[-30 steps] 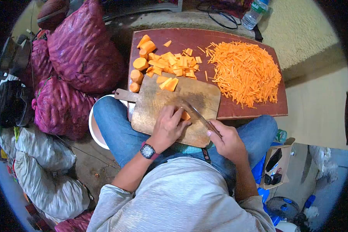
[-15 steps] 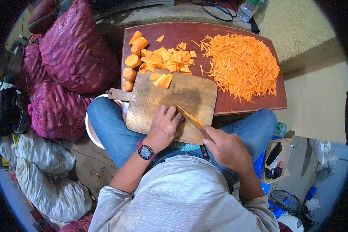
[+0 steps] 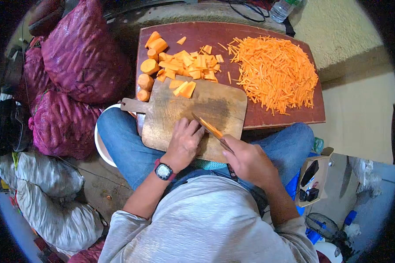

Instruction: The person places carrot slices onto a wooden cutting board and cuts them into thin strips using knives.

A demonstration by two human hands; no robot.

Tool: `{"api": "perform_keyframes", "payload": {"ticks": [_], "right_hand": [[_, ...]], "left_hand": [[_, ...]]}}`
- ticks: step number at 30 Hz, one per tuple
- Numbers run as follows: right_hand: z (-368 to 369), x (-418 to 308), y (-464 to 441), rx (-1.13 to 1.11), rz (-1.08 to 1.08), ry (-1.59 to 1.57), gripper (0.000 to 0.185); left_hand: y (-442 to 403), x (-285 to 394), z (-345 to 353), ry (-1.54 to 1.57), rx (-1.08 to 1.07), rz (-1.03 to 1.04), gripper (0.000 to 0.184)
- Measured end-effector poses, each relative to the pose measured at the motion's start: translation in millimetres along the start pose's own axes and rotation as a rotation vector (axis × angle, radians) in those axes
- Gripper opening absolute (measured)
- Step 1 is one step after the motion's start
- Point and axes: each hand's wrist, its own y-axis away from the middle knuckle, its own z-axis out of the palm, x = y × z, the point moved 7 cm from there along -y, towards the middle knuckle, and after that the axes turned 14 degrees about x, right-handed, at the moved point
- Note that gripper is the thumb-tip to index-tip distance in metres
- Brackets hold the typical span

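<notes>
On the wooden cutting board (image 3: 166,118) my left hand (image 3: 184,142) is closed, its fingers curled down over a piece of carrot that they mostly hide. My right hand (image 3: 245,160) is wrapped round the handle of a knife (image 3: 208,127), whose blade slants up and left to the left fingertips. Orange carrot strips (image 3: 215,131) lie along the blade. A few carrot slices (image 3: 185,89) rest at the board's far edge. Beyond them are a heap of carrot slices (image 3: 193,63) and several thick carrot chunks (image 3: 149,66).
A big pile of carrot sticks (image 3: 276,74) covers the right of the red table (image 3: 184,33). The board spans the table's near edge and my lap. Purple mesh sacks (image 3: 87,57) and white sacks (image 3: 57,206) stand left. An open box (image 3: 316,179) is at right.
The knife and my right hand have shifted slightly left and up, with the blade still beside my left fingers. My left hand has moved only a little.
</notes>
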Motion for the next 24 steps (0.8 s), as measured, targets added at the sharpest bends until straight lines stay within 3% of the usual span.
{"api": "perform_keyframes", "payload": {"ticks": [7, 10, 12, 18, 24], "right_hand": [[0.0, -5.2, -8.0, 0.021, -0.069, 0.001, 0.034], [2.9, -3.0, -5.8, -0.044, 0.012, 0.025, 0.036], [10.4, -5.2, -20.8, 0.046, -0.078, -0.041, 0.035], [-5.3, -9.3, -7.5, 0.046, -0.16, 0.019, 0.032], [19.0, -4.7, -31.9, -0.028, -0.049, 0.015, 0.034]], "left_hand": [[-3.6, 3.4, -4.7, -0.092, 0.061, 0.031, 0.042], [-2.0, 2.7, -4.9, -0.103, 0.029, -0.002, 0.04], [-1.5, 1.6, -3.6, -0.105, 0.031, 0.003, 0.04], [-1.9, 1.7, -5.7, -0.077, 0.057, 0.013, 0.04], [-2.0, 4.0, -6.8, -0.048, 0.072, 0.023, 0.04]]}}
